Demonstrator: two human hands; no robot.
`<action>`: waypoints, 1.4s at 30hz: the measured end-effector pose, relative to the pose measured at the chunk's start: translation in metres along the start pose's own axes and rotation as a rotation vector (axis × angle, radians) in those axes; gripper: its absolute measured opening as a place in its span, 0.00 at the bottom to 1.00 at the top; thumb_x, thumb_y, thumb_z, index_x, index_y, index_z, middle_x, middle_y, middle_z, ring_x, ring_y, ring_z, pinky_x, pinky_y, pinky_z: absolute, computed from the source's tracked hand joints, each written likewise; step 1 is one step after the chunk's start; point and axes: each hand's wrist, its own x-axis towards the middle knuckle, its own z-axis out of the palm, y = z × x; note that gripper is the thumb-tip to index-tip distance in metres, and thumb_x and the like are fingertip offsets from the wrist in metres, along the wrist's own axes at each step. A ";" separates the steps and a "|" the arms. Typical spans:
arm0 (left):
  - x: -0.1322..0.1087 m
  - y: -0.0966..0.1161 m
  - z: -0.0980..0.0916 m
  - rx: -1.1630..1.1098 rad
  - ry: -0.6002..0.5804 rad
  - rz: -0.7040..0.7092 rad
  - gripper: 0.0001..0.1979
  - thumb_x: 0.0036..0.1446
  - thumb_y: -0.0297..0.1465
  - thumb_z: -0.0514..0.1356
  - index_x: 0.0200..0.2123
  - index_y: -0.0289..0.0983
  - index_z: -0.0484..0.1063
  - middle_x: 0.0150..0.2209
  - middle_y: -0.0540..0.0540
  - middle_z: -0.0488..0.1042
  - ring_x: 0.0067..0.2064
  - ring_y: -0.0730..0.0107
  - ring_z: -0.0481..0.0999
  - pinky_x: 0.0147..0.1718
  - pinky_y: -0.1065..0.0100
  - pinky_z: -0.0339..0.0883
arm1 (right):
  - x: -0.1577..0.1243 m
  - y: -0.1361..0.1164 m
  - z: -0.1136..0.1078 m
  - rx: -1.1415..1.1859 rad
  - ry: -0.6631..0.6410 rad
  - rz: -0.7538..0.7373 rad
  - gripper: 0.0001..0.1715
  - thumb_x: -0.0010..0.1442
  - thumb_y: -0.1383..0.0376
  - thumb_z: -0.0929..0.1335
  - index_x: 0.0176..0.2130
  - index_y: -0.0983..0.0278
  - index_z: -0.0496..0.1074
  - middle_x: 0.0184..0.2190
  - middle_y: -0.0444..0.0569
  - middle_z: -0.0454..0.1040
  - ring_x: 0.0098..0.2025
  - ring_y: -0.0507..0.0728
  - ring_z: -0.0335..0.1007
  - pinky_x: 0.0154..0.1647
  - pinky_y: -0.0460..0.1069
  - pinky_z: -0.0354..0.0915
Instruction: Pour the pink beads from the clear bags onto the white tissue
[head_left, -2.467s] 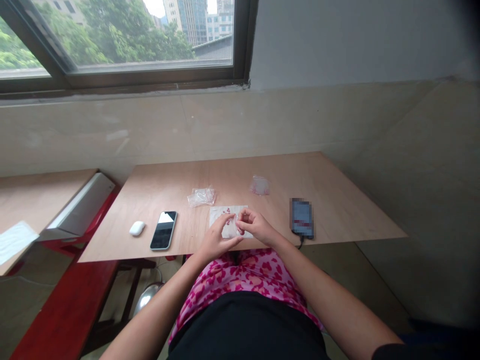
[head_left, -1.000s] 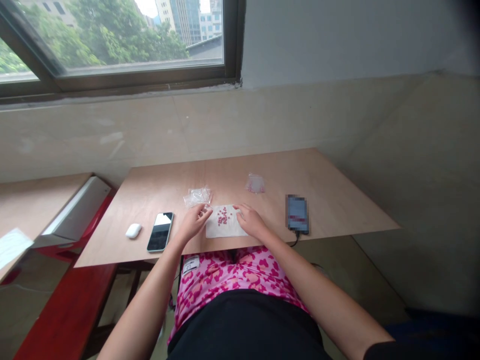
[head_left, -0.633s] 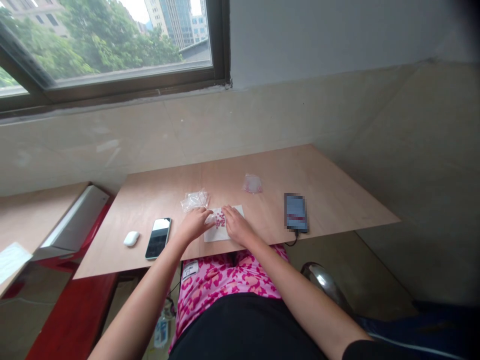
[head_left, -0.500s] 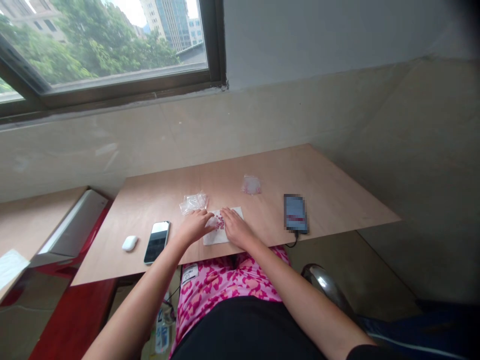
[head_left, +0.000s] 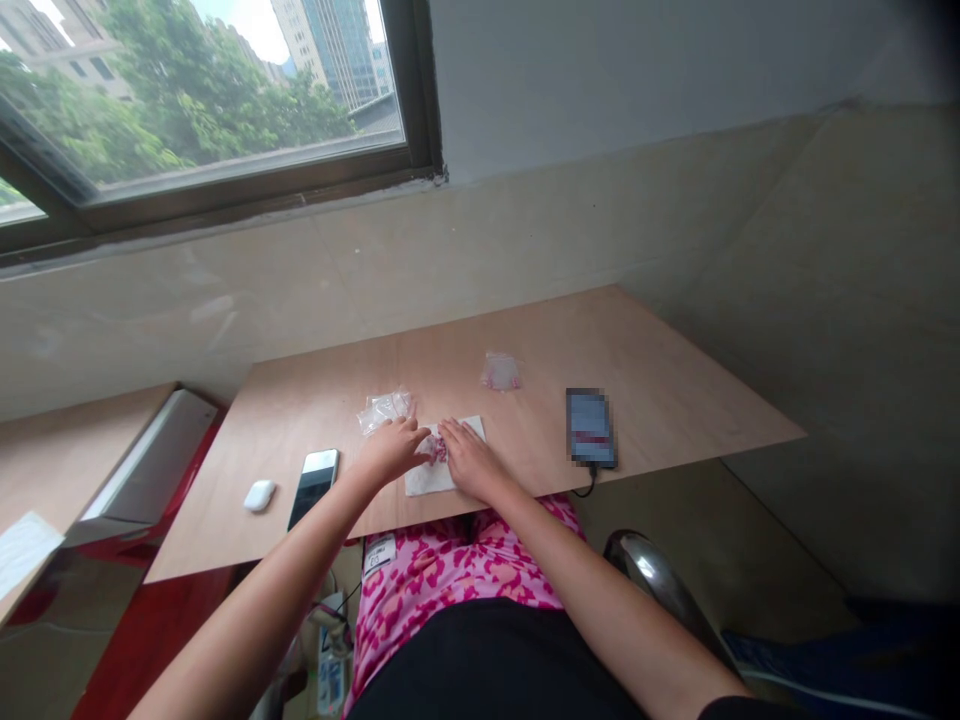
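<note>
A white paper sheet point(head_left: 422, 481) lies near the front edge of the wooden table point(head_left: 675, 400). Small pink-red beads point(head_left: 436, 448) sit in a heap on it. My left hand point(head_left: 392, 450) rests on the sheet's left side, fingers stretched toward the beads. My right hand point(head_left: 463, 460) lies flat on the right side, its fingertips touching the heap. Both hands flank the beads and hold nothing. A crumpled clear plastic bag point(head_left: 384, 407) lies just beyond my left hand. A second small bag with pink contents point(head_left: 500, 372) sits farther back.
A black phone point(head_left: 313, 485) and a white earbud case point(head_left: 259, 495) lie at the left. Another phone point(head_left: 591, 428), plugged into a cable, lies at the right. A second table with a white box point(head_left: 142, 460) stands to the left. A window is above.
My hands left the small bag they were working and came down on the sheet. They closed in from both sides onto the beads now heaped there. The view drifted left.
</note>
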 end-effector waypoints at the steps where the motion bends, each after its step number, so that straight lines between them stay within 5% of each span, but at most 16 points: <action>1: 0.000 0.000 0.001 0.019 -0.006 0.002 0.17 0.59 0.37 0.67 0.51 0.42 0.76 0.43 0.38 0.77 0.46 0.47 0.76 0.46 0.56 0.66 | 0.000 0.000 -0.001 -0.002 0.001 -0.001 0.35 0.65 0.73 0.59 0.69 0.72 0.58 0.70 0.62 0.58 0.73 0.62 0.49 0.74 0.60 0.48; 11: -0.006 -0.014 0.017 -0.024 -0.031 0.024 0.30 0.55 0.39 0.68 0.61 0.43 0.70 0.42 0.38 0.77 0.46 0.48 0.77 0.45 0.59 0.67 | 0.000 -0.005 -0.008 -0.001 0.003 0.006 0.35 0.64 0.73 0.59 0.69 0.72 0.60 0.69 0.61 0.60 0.73 0.61 0.50 0.74 0.59 0.48; 22: -0.003 -0.020 0.007 0.056 -0.103 -0.052 0.24 0.56 0.32 0.67 0.55 0.36 0.68 0.47 0.37 0.79 0.48 0.51 0.78 0.45 0.61 0.69 | 0.000 -0.007 -0.010 -0.009 -0.009 0.022 0.34 0.63 0.73 0.60 0.67 0.71 0.62 0.69 0.60 0.60 0.73 0.60 0.49 0.74 0.59 0.47; 30: 0.000 -0.018 -0.002 0.123 -0.117 -0.027 0.21 0.57 0.36 0.65 0.54 0.41 0.71 0.45 0.39 0.77 0.47 0.50 0.76 0.44 0.60 0.68 | 0.000 -0.006 -0.008 0.014 0.020 0.022 0.30 0.66 0.72 0.60 0.66 0.68 0.64 0.68 0.59 0.62 0.72 0.60 0.52 0.74 0.59 0.48; 42: -0.001 -0.009 -0.006 0.256 -0.096 0.030 0.21 0.54 0.28 0.64 0.52 0.37 0.73 0.47 0.36 0.74 0.49 0.50 0.74 0.46 0.57 0.66 | 0.000 -0.004 -0.006 0.026 0.022 0.016 0.30 0.67 0.71 0.61 0.66 0.69 0.63 0.68 0.60 0.62 0.72 0.61 0.51 0.73 0.59 0.49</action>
